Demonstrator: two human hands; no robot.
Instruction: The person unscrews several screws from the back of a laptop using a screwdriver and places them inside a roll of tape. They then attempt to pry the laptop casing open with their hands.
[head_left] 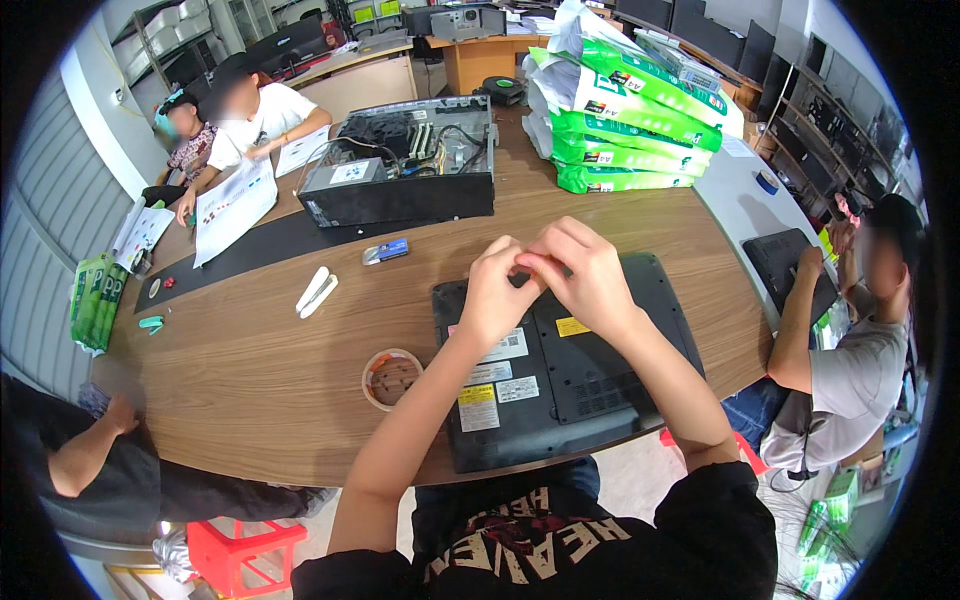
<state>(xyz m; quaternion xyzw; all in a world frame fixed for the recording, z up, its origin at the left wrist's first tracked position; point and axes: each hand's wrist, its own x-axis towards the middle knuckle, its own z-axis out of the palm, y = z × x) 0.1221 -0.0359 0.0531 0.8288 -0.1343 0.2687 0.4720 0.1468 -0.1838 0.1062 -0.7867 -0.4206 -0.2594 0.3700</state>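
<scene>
A black laptop (650, 340) lies upside down in front of me, its underside up, with white and yellow stickers on it. Above its far left part my left hand (498, 292) and my right hand (580, 272) meet. The fingertips of both are pinched together; whatever they hold, if anything, is hidden or too small to name. Left of the laptop, near my left forearm, sits a round pale-rimmed ring or dish (392, 379) with orange on its inner side. Beyond it lie a white stapler (317, 292) and a small blue-and-grey box (386, 251).
An opened desktop computer case (400, 200) stands at the far side of the table (250, 370). Stacked green-and-white paper packs (635, 150) rise at the far right. On the right, a person (850, 360) handles another black laptop (790, 275). Two people sit far left; another is near left.
</scene>
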